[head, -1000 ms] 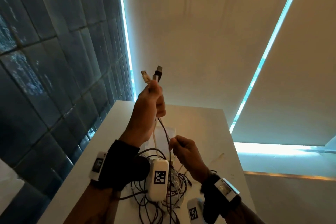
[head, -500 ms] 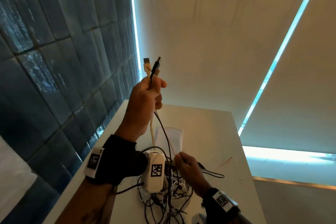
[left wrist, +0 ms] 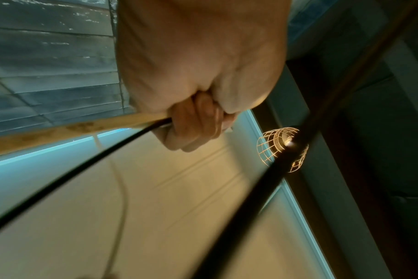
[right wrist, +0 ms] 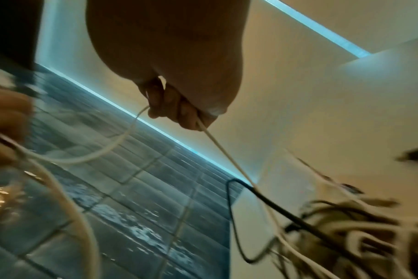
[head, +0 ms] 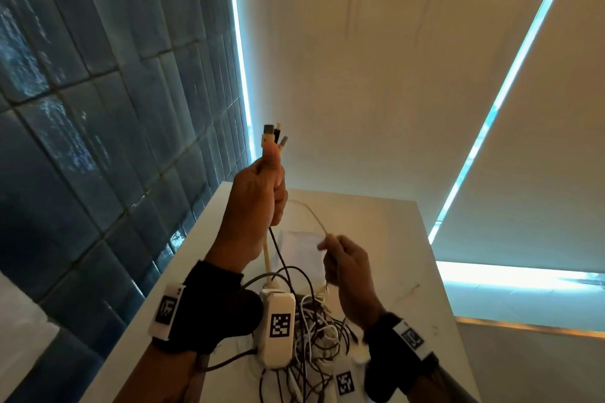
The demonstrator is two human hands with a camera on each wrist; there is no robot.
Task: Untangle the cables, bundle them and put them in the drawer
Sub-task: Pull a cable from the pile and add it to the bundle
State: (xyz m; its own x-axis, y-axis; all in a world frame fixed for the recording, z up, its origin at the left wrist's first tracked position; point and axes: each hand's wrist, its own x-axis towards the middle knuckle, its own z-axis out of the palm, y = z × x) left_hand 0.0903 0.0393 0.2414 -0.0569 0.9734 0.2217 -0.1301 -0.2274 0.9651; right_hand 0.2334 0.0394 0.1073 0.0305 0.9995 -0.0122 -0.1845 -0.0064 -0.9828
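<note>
The left hand (head: 253, 196) is clenching its grip around three cable ends (head: 273, 137) poking above it; the right hand (head: 347, 267), below, is pinching a thin white cable (head: 309, 211), above the tangle (head: 314, 337) lying on the tabletop (head: 393, 239).

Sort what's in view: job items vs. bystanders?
Job:
- cable ends, gripped by left hand
- thin white cable, pinched by right hand
- tangled cable pile on white table

Bystanders:
- white paper
- tiled wall
- cage lamp
</note>
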